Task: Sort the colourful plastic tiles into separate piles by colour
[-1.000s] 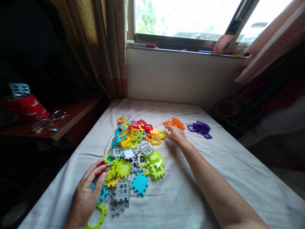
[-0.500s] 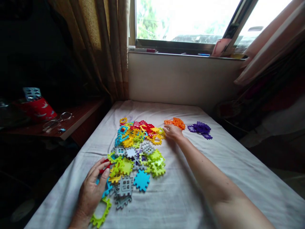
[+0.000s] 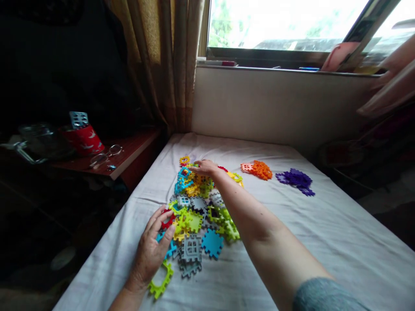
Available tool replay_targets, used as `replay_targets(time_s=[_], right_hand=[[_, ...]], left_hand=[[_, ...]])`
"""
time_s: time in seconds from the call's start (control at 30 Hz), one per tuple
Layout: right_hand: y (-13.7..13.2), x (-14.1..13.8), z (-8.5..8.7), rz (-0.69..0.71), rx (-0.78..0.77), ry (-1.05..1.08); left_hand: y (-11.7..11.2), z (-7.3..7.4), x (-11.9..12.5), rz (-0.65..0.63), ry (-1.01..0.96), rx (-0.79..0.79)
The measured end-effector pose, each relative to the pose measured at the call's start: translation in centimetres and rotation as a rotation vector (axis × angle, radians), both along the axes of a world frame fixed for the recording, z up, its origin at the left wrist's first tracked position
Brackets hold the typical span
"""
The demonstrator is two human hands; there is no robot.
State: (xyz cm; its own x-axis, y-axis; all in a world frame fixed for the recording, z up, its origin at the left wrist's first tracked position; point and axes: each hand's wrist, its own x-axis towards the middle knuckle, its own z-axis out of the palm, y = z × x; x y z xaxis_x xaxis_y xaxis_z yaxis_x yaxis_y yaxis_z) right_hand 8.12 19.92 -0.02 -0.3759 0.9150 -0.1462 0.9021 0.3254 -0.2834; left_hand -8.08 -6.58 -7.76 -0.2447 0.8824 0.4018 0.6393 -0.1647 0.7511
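A heap of toothed plastic building tiles in several colours lies on the white sheet. My left hand [image 3: 152,250] rests at the heap's near left side. Its fingers are spread over a red tile [image 3: 167,219], with the thumb apart. Close below it is a lime-green frame tile [image 3: 161,280]. Grey window tiles [image 3: 191,248] and a blue square tile [image 3: 212,243] lie to its right. My right hand [image 3: 205,167] stretches over the far end of the heap, fingers extended above yellow and blue tiles [image 3: 184,178]; its fingertips are partly hard to make out.
An orange tile pile [image 3: 262,170] and a purple tile pile [image 3: 295,179] lie apart on the right. A brown side table [image 3: 139,149] at left holds a red cup [image 3: 86,140] and eyeglasses [image 3: 105,156]. A wall with a window stands beyond the sheet.
My right hand has moved left, from beside the orange pile to over the far end of the heap. My left hand stays by the red tile. The view has turned a little left.
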Motion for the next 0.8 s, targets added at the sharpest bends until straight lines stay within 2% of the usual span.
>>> replay_targets(time_s=[0.07,0.17,0.33,0.47,0.53,0.63,0.73,0.8], right_hand=[[-0.8,-0.2,0.4,0.066,-0.002,-0.062],[-2.7,1.1,0.6,0.17,0.034,-0.121],[-7.8,5.9,0.0,0.379,0.149,-0.063],[-12.8,9.9,-0.7,0.422,0.228,0.076],[-15.1,12.0,-1.2,0.398,0.254,0.13],[-17.9,15.0,-2.6,0.272,0.301,0.232],[-19.5,17.6,-4.6,0.133,0.361,0.352],[-20.0,18.7,-6.1,0.036,0.401,0.414]], left_hand=[[0.0,-0.2,0.1,-0.001,0.008,0.0],[0.2,-0.6,0.1,0.003,0.021,0.001],[0.6,-0.8,-0.1,0.005,0.025,0.012],[0.8,-0.5,-0.2,0.005,0.002,0.02],[0.8,-0.3,-0.2,0.001,-0.02,0.025],[1.0,0.0,0.0,-0.015,-0.088,0.046],[1.1,0.5,0.1,-0.061,-0.203,0.021],[1.0,1.1,-0.2,-0.11,-0.206,-0.061]])
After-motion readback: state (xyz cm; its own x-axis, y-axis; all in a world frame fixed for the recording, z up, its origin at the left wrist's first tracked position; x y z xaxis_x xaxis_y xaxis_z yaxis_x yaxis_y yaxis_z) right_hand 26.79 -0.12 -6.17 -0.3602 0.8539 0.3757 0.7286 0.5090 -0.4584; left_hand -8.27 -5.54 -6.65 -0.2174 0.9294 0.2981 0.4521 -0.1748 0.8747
